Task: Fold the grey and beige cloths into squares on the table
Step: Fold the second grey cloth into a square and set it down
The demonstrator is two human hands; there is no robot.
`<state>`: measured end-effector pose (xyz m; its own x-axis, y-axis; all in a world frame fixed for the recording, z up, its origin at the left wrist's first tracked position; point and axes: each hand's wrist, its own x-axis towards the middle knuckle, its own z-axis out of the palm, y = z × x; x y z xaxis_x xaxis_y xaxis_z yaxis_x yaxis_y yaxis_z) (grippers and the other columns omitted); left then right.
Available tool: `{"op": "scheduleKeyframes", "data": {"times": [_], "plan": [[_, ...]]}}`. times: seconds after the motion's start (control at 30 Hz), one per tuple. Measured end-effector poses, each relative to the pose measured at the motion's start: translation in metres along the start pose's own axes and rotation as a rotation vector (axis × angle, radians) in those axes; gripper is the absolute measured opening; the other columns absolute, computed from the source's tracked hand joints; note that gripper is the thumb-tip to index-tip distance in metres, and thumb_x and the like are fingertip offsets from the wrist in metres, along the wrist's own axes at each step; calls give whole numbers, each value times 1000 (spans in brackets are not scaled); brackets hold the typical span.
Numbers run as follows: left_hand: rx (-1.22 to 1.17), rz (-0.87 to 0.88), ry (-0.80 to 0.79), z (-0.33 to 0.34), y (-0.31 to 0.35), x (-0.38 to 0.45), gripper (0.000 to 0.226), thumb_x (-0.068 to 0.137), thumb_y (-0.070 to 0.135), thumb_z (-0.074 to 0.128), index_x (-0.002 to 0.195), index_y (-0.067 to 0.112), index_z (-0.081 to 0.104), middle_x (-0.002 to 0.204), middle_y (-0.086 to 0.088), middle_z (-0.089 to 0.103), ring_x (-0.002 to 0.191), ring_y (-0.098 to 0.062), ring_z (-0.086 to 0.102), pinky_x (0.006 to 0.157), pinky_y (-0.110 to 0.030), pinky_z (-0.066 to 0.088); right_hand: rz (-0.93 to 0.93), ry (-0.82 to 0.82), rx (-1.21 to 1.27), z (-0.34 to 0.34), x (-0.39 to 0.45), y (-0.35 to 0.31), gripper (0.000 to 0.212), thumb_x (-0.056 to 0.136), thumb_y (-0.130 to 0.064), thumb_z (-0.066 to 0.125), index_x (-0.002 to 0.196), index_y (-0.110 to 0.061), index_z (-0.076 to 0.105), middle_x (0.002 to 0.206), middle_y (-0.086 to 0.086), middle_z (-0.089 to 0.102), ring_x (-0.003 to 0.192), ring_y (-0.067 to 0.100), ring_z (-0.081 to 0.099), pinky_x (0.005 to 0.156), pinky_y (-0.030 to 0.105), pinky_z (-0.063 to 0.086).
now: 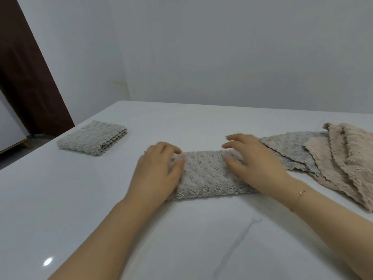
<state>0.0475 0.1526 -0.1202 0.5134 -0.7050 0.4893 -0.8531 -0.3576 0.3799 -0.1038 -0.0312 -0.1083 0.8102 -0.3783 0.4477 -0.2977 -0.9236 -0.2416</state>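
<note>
A grey textured cloth [205,174] lies folded into a thick band in the middle of the white table [80,209]. My left hand [157,172] rests flat on its left end, fingers nearly straight. My right hand [256,164] presses its right end the same way. A folded grey square [91,138] sits at the far left of the table. To the right lies a spread pile: a grey cloth [290,150] under several beige cloths [347,156].
The table's left edge runs diagonally past the folded square, with a dark brown door [26,67] beyond it. White walls stand behind the table. Bare tabletop stretches in front of my arms.
</note>
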Motion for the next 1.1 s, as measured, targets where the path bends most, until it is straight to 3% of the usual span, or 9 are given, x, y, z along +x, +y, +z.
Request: {"op": "scheduleKeyframes", "data": {"times": [0.1, 0.17, 0.33, 0.63, 0.87, 0.97, 1.03, 1.1], "plan": [[123, -31, -283, 16, 9, -5, 53, 96, 54, 21, 143, 32, 34, 153, 5, 28, 142, -13, 22, 116, -35, 16, -51, -214, -72, 18, -5, -12, 61, 93, -55, 30, 142, -20, 41, 154, -2, 30, 142, 15, 24, 116, 31, 18], [202, -65, -408, 23, 8, -7, 56, 97, 55, 16, 150, 37, 13, 160, 8, 5, 146, -8, 1, 119, -36, -1, 14, -345, -74, 26, -6, -6, 65, 96, -58, 24, 150, -23, 22, 159, -5, 14, 146, 11, 10, 120, 31, 7], [244, -119, -443, 24, 4, -5, 60, 96, 59, 13, 151, 37, 2, 159, 12, -6, 146, -6, -9, 119, -40, -7, 89, -404, -90, 29, -5, 2, 69, 96, -58, 23, 153, -22, 8, 160, -6, 3, 147, 7, 0, 120, 30, -1], [242, -285, -390, 12, -22, -5, 60, 96, 58, 15, 151, 36, 8, 160, 8, 5, 147, -12, -3, 119, -43, -1, 227, -398, -78, 14, -12, 23, 71, 96, -58, 22, 153, -17, 10, 161, -4, 5, 147, 8, 0, 117, 26, -1], [203, -291, -302, 8, -29, -3, 52, 100, 47, 21, 149, 33, 22, 156, 11, 22, 144, -11, 14, 118, -38, 8, 223, -350, -97, 14, -14, 24, 70, 96, -57, 24, 152, -17, 15, 160, -1, 11, 147, 12, 6, 118, 30, 4], [169, -255, -250, 4, -28, -5, 46, 101, 42, 25, 144, 32, 34, 147, 13, 35, 136, -12, 26, 111, -35, 20, 145, -205, -180, 14, -16, 21, 61, 98, -50, 30, 146, -13, 34, 153, 6, 31, 143, 21, 23, 117, 35, 15], [135, -251, -217, 0, -29, -5, 40, 100, 42, 29, 135, 31, 46, 136, 11, 44, 128, -14, 33, 103, -35, 28, -3, -59, -238, 12, -18, 15, 49, 95, -42, 35, 128, -12, 55, 135, 8, 52, 128, 28, 44, 108, 40, 31], [67, -297, -166, -6, -32, -4, 34, 98, 43, 36, 120, 30, 57, 119, 8, 53, 117, -17, 41, 97, -36, 35, -114, 49, -237, 12, -20, 7, 40, 89, -36, 40, 110, -13, 65, 115, 5, 62, 107, 27, 56, 92, 39, 43]]}}
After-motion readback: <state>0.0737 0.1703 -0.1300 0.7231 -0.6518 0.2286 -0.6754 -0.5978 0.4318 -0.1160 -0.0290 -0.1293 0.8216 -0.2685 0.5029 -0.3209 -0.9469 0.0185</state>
